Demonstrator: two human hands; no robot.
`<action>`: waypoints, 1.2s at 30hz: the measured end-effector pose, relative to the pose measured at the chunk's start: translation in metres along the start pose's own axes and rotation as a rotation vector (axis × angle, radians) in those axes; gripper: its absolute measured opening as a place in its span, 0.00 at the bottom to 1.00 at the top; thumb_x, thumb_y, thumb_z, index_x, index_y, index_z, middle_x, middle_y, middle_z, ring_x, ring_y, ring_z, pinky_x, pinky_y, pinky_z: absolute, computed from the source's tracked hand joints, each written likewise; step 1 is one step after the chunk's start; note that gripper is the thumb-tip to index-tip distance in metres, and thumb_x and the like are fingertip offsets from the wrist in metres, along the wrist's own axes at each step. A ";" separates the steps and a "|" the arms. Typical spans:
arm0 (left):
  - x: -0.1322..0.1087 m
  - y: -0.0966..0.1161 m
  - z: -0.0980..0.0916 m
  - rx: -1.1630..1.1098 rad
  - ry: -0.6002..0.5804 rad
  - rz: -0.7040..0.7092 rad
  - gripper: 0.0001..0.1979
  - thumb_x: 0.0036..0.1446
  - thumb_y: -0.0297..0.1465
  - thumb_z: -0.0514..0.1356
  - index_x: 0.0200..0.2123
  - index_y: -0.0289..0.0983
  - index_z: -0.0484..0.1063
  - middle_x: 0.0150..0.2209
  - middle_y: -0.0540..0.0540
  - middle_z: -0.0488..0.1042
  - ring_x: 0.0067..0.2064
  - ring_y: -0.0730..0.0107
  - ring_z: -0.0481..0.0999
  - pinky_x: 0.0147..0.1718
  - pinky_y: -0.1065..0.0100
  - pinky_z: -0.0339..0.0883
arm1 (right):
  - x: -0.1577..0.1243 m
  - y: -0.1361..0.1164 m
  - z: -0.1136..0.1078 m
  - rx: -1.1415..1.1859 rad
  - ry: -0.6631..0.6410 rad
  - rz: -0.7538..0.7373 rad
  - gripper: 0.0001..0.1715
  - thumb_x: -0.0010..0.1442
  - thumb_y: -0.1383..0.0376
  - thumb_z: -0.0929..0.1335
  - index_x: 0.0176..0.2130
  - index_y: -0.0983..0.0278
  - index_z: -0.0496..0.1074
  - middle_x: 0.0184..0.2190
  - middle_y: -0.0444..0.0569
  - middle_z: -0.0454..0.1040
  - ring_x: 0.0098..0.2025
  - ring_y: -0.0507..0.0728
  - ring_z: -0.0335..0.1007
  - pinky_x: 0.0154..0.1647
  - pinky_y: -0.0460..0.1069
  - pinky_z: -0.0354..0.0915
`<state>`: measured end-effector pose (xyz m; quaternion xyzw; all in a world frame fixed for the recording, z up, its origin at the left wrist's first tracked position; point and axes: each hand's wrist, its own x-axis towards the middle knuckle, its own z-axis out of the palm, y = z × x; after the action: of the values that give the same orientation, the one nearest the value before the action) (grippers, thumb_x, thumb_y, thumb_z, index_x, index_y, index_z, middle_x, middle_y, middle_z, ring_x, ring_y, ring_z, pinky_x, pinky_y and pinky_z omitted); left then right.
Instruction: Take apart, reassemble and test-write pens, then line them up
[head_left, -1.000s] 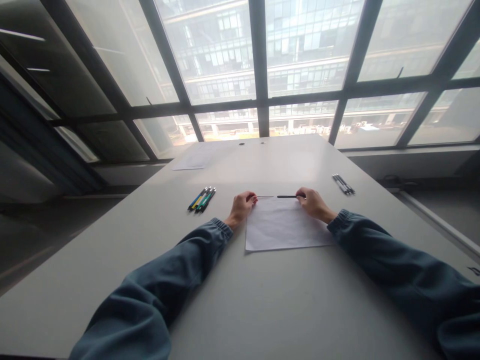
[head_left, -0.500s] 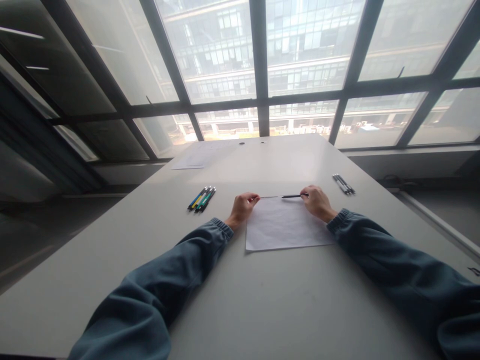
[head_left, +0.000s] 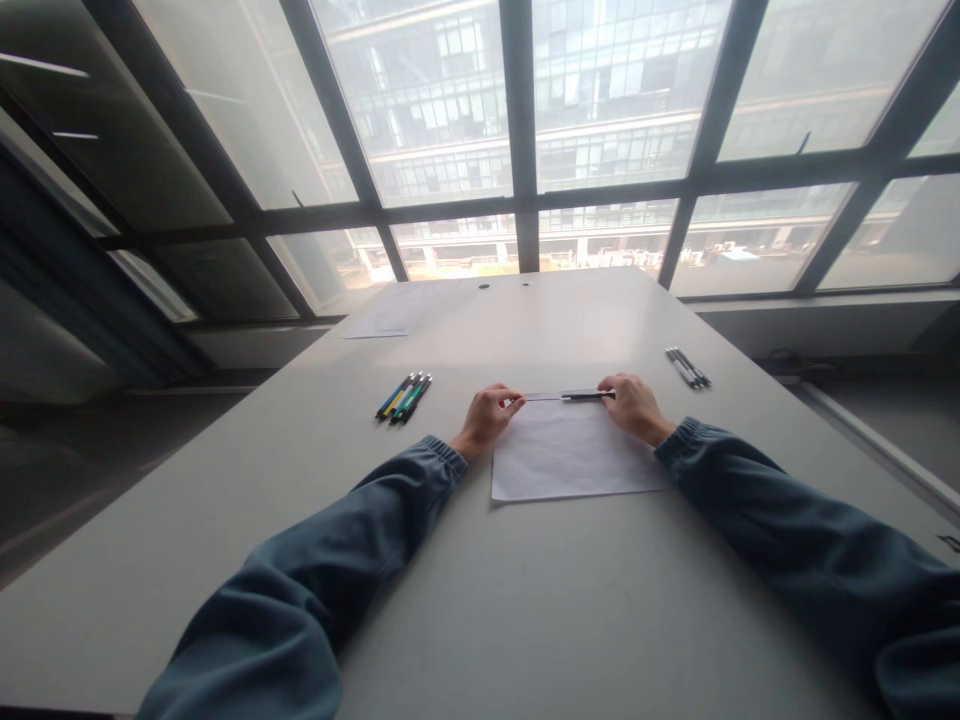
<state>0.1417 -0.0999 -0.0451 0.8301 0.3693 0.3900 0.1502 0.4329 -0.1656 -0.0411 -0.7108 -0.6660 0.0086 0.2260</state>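
Note:
Over the top edge of a white sheet of paper [head_left: 574,460], my two hands face each other. My left hand [head_left: 489,412] pinches a thin dark pen refill [head_left: 543,399] by its left end, so it points right. In my right hand [head_left: 630,405] is a black pen barrel [head_left: 585,397], gripped at its right end and lying nearly level. The refill's tip and the barrel's left end are almost in line and very close; whether they touch I cannot tell.
Left of the paper lies a bundle of coloured pens [head_left: 403,398]. Several black-and-white pens [head_left: 687,368] lie to the right. More paper [head_left: 379,318] sits at the far left of the white table [head_left: 465,600]. Large windows [head_left: 442,110] stand behind it.
My left hand has shifted slightly right with the refill, closing the gap to the pen barrel. The barrel has dipped a little and my right fingers have shifted on it.

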 end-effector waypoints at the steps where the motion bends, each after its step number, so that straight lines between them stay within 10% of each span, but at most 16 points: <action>1: 0.000 0.000 0.000 0.001 0.000 0.000 0.08 0.60 0.36 0.64 0.35 0.39 0.83 0.34 0.47 0.79 0.32 0.70 0.75 0.37 0.69 0.69 | 0.000 0.000 0.000 0.003 0.002 -0.005 0.14 0.61 0.70 0.68 0.45 0.62 0.79 0.45 0.52 0.78 0.50 0.62 0.71 0.52 0.53 0.63; 11: -0.001 0.007 -0.002 -0.016 -0.013 0.039 0.11 0.62 0.38 0.63 0.36 0.38 0.82 0.34 0.45 0.79 0.33 0.68 0.74 0.38 0.67 0.70 | -0.003 -0.010 0.000 0.294 0.190 -0.261 0.08 0.63 0.66 0.68 0.40 0.63 0.79 0.41 0.53 0.78 0.47 0.62 0.71 0.53 0.56 0.64; 20: -0.001 0.018 -0.004 -0.078 -0.034 0.150 0.09 0.63 0.36 0.63 0.35 0.39 0.82 0.35 0.44 0.78 0.36 0.68 0.75 0.40 0.66 0.70 | -0.012 -0.025 -0.001 0.442 0.034 -0.579 0.10 0.66 0.63 0.68 0.45 0.63 0.78 0.40 0.53 0.78 0.41 0.58 0.73 0.46 0.52 0.68; 36: 0.000 0.011 -0.005 0.036 -0.047 0.069 0.08 0.62 0.33 0.63 0.36 0.38 0.81 0.34 0.45 0.78 0.35 0.67 0.74 0.41 0.65 0.69 | -0.007 -0.018 0.003 0.251 0.118 -0.383 0.11 0.66 0.69 0.66 0.35 0.63 0.77 0.34 0.50 0.77 0.38 0.57 0.70 0.42 0.49 0.62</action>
<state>0.1439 -0.1074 -0.0357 0.8538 0.3436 0.3687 0.1304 0.4147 -0.1715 -0.0397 -0.5372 -0.7681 0.0067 0.3485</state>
